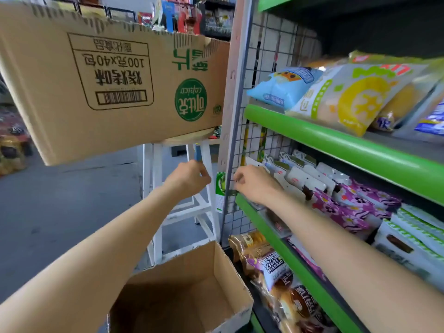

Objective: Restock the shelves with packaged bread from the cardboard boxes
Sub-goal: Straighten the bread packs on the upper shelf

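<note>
My left hand (189,176) reaches out beside a white stool leg with its fingers curled, and a small blue object (198,153) sticks up from them. At the shelf's end, my right hand (252,183) pinches a small metal hook (236,180) on the wire grid panel (249,140). A green-and-white packet (220,191) hangs between the two hands. An open cardboard box (192,292) stands below my arms, and its visible inside is bare. Packaged bread (283,280) lies on the bottom shelf.
A large printed cardboard box (108,80) rests upside down on the white stool (156,200). Green-edged shelves (336,145) on the right hold purple, white and yellow packets. Grey floor lies to the left, with blurred goods at the far left.
</note>
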Available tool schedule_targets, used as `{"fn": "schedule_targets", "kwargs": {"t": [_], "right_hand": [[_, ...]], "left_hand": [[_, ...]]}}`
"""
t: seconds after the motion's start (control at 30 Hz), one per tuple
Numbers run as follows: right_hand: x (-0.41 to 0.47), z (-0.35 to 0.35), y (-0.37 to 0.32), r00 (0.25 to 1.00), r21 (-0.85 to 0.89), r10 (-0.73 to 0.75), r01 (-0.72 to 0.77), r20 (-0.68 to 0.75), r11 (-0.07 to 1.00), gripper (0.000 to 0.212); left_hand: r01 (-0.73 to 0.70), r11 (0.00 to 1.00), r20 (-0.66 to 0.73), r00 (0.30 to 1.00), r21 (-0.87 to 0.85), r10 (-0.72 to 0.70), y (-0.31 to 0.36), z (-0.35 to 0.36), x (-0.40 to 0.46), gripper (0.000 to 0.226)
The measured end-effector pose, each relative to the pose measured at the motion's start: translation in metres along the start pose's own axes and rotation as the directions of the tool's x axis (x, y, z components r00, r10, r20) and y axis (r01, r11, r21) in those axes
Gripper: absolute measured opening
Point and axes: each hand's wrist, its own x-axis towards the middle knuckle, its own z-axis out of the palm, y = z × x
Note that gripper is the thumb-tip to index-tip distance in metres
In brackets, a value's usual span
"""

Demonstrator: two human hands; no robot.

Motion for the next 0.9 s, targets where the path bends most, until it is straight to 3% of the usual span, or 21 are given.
{"fn": "schedule_targets", "kwargs": {"t": [0.17,0.23,0.43,0.67,0.77,0.9], "right_hand": [[0.038,-0.001,-0.051,0.996,0.012,-0.046,0.045,0.074,0.999,0.022],[0.063,-0.015,-0.069,0.998,0.025,-0.042,0.04,0.052,0.999,0.022],[0.108,-0.122,-0.124,0.971,0.114,-0.019,0.047,-0.238,0.992,0.014],[0.129,-0.312,-0.186,0.871,0.081,0.026,0.016,-0.491,0.997,0.021],[0.132,-0.378,-0.194,0.84,0.043,0.09,-0.079,-0.535,0.996,0.023],[0.13,-0.441,-0.178,0.85,-0.064,0.238,-0.302,-0.469,0.951,0.039]], "left_hand": [[0.001,0.998,0.05,0.999,-0.059,0.002,-0.034,-0.048,0.015,0.017],[-0.055,0.993,-0.008,0.998,-0.106,0.055,-0.036,-0.076,0.028,0.016],[-0.212,0.921,-0.284,0.952,-0.327,0.119,0.014,-0.181,0.063,0.018],[-0.386,0.79,-0.405,0.894,-0.477,0.192,0.145,-0.332,0.107,0.014],[-0.408,0.785,-0.383,0.893,-0.465,0.237,0.199,-0.379,0.125,0.01],[-0.369,0.866,-0.201,0.927,-0.336,0.317,0.252,-0.409,0.144,0.021]]}}
